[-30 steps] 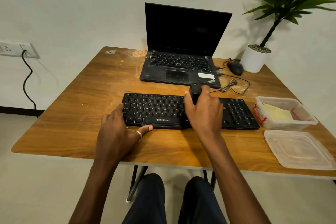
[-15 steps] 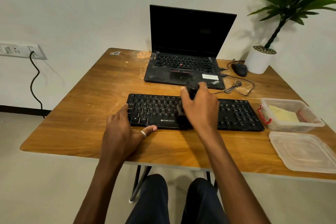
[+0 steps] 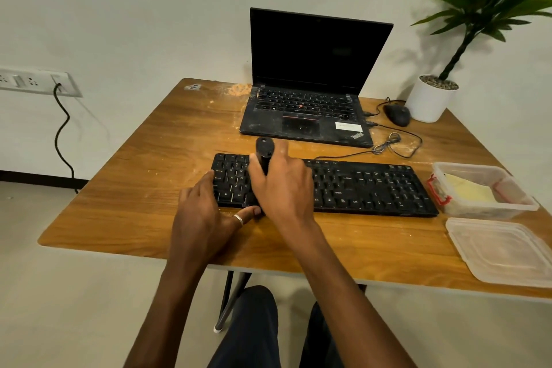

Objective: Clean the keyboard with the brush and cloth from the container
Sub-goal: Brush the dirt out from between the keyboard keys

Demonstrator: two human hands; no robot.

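Note:
A long black keyboard (image 3: 367,185) lies across the wooden table (image 3: 143,188). My right hand (image 3: 283,185) grips the black brush (image 3: 264,150) by its handle over the keyboard's left part; the bristles are hidden under the hand. My left hand (image 3: 203,212) rests on the keyboard's left front corner, fingers on the keys and thumb along the front edge. A clear plastic container (image 3: 484,188) at the right holds a yellow cloth (image 3: 467,191).
An open black laptop (image 3: 310,98) stands behind the keyboard. A mouse (image 3: 396,114), a coiled cable (image 3: 388,143) and a white plant pot (image 3: 430,98) sit at the back right. The container's lid (image 3: 504,251) lies near the front right edge.
My right hand has swept the brush leftward along the keyboard, from its middle to its left part. My left hand stays on the left corner.

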